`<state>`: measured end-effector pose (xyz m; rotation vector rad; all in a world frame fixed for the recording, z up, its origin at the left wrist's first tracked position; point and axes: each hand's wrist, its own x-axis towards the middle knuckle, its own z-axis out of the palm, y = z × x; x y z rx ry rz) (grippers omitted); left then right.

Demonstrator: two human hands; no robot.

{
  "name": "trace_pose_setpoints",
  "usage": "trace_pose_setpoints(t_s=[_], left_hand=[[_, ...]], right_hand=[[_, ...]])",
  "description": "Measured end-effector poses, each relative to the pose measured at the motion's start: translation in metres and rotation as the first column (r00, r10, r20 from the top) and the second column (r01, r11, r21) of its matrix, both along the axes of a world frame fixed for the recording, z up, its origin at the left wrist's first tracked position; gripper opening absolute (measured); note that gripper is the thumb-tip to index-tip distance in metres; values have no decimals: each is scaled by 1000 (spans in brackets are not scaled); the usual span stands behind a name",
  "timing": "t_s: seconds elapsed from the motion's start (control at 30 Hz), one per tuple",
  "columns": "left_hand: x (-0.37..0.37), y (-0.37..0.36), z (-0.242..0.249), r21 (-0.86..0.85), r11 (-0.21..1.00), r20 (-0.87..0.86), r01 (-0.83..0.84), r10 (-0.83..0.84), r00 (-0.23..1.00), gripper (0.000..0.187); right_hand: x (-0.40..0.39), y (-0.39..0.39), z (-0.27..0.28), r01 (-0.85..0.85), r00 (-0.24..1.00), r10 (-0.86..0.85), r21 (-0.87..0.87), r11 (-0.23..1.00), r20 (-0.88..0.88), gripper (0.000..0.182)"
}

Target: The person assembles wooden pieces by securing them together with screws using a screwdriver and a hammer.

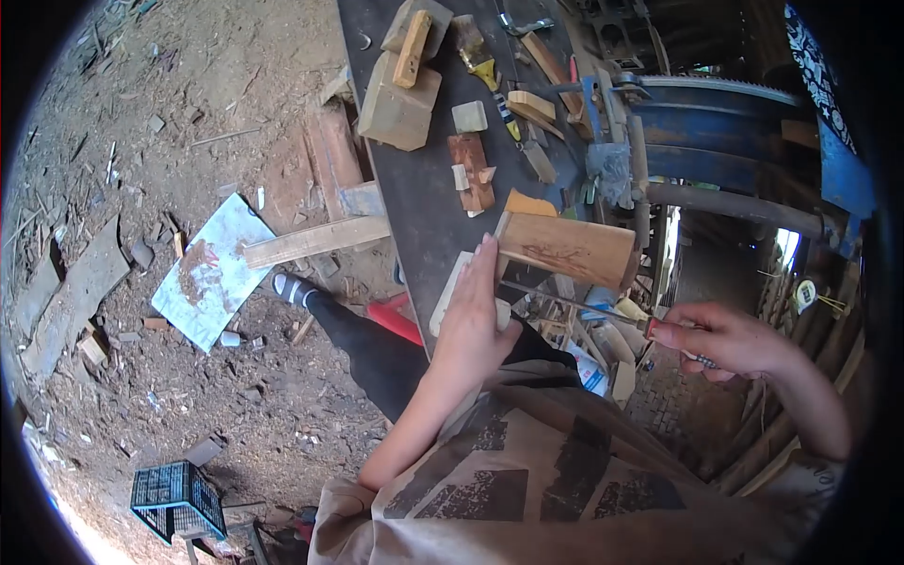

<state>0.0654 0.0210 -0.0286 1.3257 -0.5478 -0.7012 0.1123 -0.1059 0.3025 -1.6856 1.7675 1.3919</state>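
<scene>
Here, smooth rounded wood block [568,248] under left hand [474,325].

The left hand [474,315] lies flat against the near end of a wood block [568,249] at the edge of a dark bench [424,202], fingers pointing up. The right hand [723,339] grips a thin rod [570,302] whose tip reaches under the block. Wood offcuts [471,169] lie farther along the bench. Below, sawdust covers the ground [188,141], near a black crate [176,499].
</scene>
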Motion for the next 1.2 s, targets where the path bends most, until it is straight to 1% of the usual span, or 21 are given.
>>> trace_pose_setpoints(t_s=[0.03,0.07,0.13,0.17,0.2,0.23,0.27,0.3,0.37,0.47,0.57,0.67,0.77,0.87,0.97,1.03,1.07,1.1,1.13,1.17,1.2], left_hand=[[3,3,2,15,1000,-33,13,-12,999,109],[5,7,3,32,999,-61,22,-20,998,110],[1,12,-2,64,998,-34,21,-19,999,112],[-2,16,-2,54,999,1,8,-8,1000,111],[-5,18,-1,40,999,35,-6,4,999,111],[-8,27,2,87,996,37,19,-22,999,111],[-8,38,6,133,990,42,40,-46,998,110],[-11,46,9,177,982,42,67,-75,996,110],[-18,51,10,194,979,24,59,-65,998,109],[-21,53,10,217,976,30,33,-40,999,109],[-18,51,12,248,968,33,38,-48,998,110],[-15,51,11,255,966,39,49,-61,997,111],[-12,50,8,247,967,33,65,-76,997,110],[-12,49,4,257,965,37,60,-72,997,109],[-11,48,2,264,963,41,59,-72,997,108],[-10,47,0,260,964,39,61,-74,996,107],[-8,47,1,257,964,34,67,-78,996,107],[-6,47,2,255,964,33,68,-79,996,106],[-6,47,1,253,965,38,69,-82,996,106],[-6,46,1,251,966,45,65,-79,996,106],[-7,46,0,252,966,46,60,-74,996,106]], right_hand=[[-3,-2,4,-197,980,199,59,979,-24,34],[-17,-2,4,-334,936,330,18,942,124,32],[-51,-6,0,-552,736,554,-128,824,388,28],[-56,-11,3,-781,550,771,-127,611,322,30],[-54,-5,4,-926,298,933,-178,334,199,31],[-50,9,7,-982,17,998,-187,28,62,32],[-49,15,9,-947,-273,959,-154,-282,-75,34],[-53,15,8,-930,-327,939,-141,-339,-103,36],[-59,14,3,-883,-441,885,-105,-458,-148,40],[-67,13,0,-938,-342,929,-16,-348,-139,36],[-52,14,-1,-975,-224,954,55,-218,-197,36],[-38,16,-3,-994,-64,968,107,-39,-244,40],[-19,4,-4,-987,70,975,127,98,-210,40],[-15,-6,-7,-979,183,975,66,192,-130,38],[-15,-2,-10,-882,459,877,46,469,-140,45],[-5,-1,-11,-586,791,583,44,809,-186,52],[2,0,-11,-386,901,383,27,922,-205,55],[12,1,-12,-201,944,188,-22,979,-271,56],[26,2,-16,-11,947,-16,-83,997,-320,58],[36,1,-18,170,911,-214,-152,974,-354,59],[36,-8,-18,241,896,-274,-134,961,-349,60]])
